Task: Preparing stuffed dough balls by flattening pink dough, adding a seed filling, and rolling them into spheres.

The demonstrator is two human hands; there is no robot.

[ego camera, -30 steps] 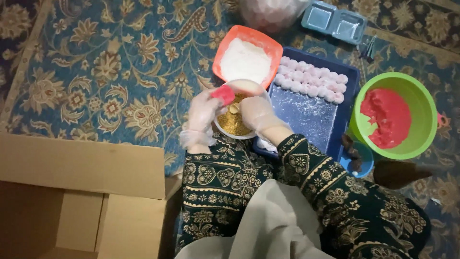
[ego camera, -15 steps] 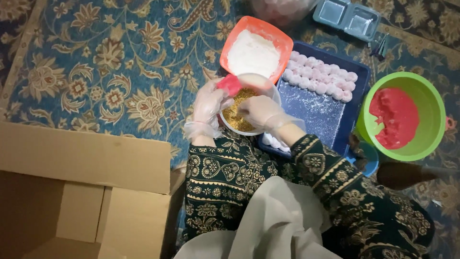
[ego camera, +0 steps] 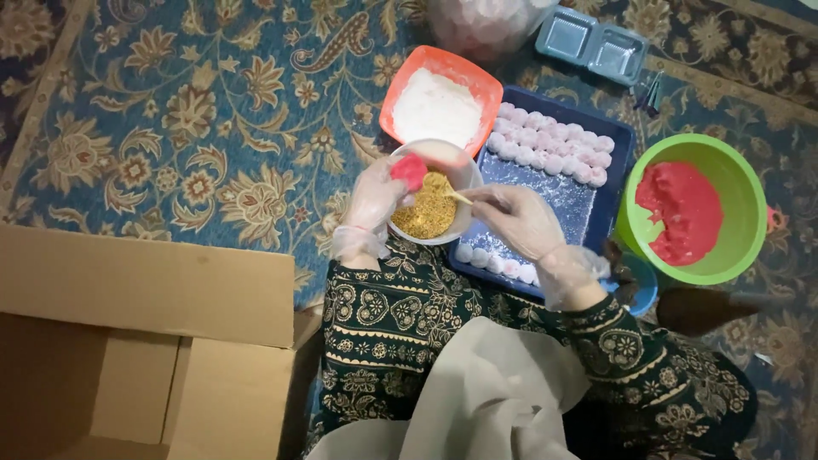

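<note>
Red dough (ego camera: pixel 409 170) in left hand (ego camera: pixel 372 200) partly hides white bowl (ego camera: pixel 460 223).

Both hands wear thin, clear disposable plastic gloves that wrinkle and bunch loosely at the wrists: the left hand (ego camera: pixel 372 198) and the right hand (ego camera: pixel 517 218) alike. The glove cuffs flare out over the ends of long sleeves (ego camera: pixel 388 294). These belong to a dark green garment printed all over with cream hearts, flowers and curling leaf bands in rows. A plain pale grey-beige cloth (ego camera: pixel 477 392) drapes over the lap below the sleeves.
</note>
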